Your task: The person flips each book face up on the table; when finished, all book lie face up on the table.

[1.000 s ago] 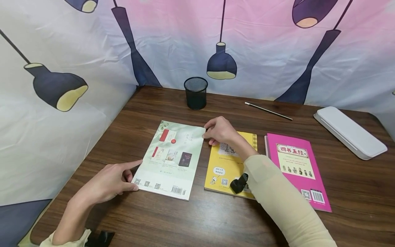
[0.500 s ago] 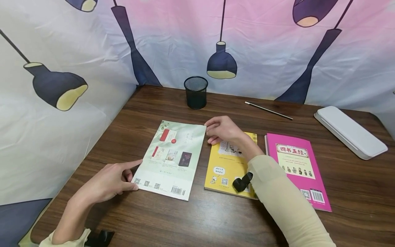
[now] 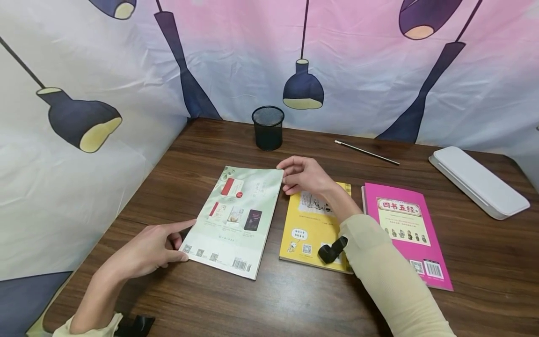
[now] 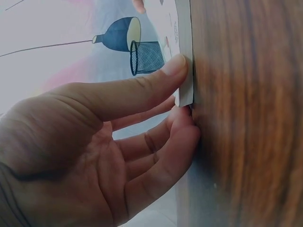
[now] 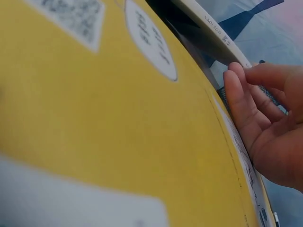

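A pale green book [image 3: 236, 224] lies at the left of the dark wooden table, its right side raised a little. My left hand [image 3: 147, 250] holds its near left corner; in the left wrist view the thumb [image 4: 175, 66] lies on the book's edge and the fingers curl by the corner. At the far right corner, my right hand [image 3: 306, 177] pinches the book between thumb and fingers. In the right wrist view a dark gap shows under the book's spine [image 5: 213, 28]. Below my right wrist lies a yellow book [image 3: 309, 229], partly hidden by the arm.
A pink book [image 3: 404, 220] lies right of the yellow one. Behind them are a black mesh pen cup [image 3: 268, 131], a thin pencil [image 3: 366, 152] and a white case [image 3: 477, 182] at the far right. A printed cloth [image 3: 236, 56] hangs along the back and left.
The pale green book's right side has risen slightly, and the book has tilted. My right hand has moved a little up and right with its corner. My left hand stays nearly in place.
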{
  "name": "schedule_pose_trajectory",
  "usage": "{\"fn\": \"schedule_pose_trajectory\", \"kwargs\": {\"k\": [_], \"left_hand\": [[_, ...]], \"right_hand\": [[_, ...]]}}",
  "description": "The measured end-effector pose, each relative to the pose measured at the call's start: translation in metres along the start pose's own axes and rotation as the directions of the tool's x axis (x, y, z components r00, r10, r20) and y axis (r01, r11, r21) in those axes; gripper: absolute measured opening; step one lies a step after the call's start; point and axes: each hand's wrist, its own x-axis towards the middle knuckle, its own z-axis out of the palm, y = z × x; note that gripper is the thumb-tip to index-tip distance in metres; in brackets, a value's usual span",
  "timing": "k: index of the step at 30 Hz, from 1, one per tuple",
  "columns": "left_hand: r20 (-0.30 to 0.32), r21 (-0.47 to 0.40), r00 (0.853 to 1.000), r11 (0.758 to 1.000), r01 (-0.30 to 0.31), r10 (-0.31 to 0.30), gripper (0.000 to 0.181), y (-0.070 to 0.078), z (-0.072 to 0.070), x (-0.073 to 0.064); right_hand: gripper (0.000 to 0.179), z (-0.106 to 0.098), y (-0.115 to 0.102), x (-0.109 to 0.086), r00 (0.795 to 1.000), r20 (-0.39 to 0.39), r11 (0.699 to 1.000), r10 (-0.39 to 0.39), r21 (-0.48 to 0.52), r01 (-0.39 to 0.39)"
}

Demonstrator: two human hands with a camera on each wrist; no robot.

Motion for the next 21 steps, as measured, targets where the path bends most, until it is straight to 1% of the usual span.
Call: {"fn": "schedule_pose_trajectory", "kwargs": {"k": [6,16,21], "left_hand": [[0.002,-0.003,1.0,1.0,-0.007,0.007,0.082,-0.0006,0.0004,-0.0004],[-0.001,-0.011,1.0,1.0,-0.02,0.02,0.081,-0.0016,0.0013,-0.0016],[-0.003,-0.008,1.0,1.0,-0.022,0.022,0.081,-0.0023,0.001,-0.0022]], "right_hand": [[0.035,0.0001,0.0015,0.0002,1.0,-0.005,1.0,-0.002,-0.004,0.002],[0.036,-0.0004,0.0027,0.0002,0.999,0.012,0.999,-0.045,-0.001,0.045],[0.037,-0.0003,0.0021,0.0006,0.998,0.027,0.998,-0.05,0.027,0.05]]}}
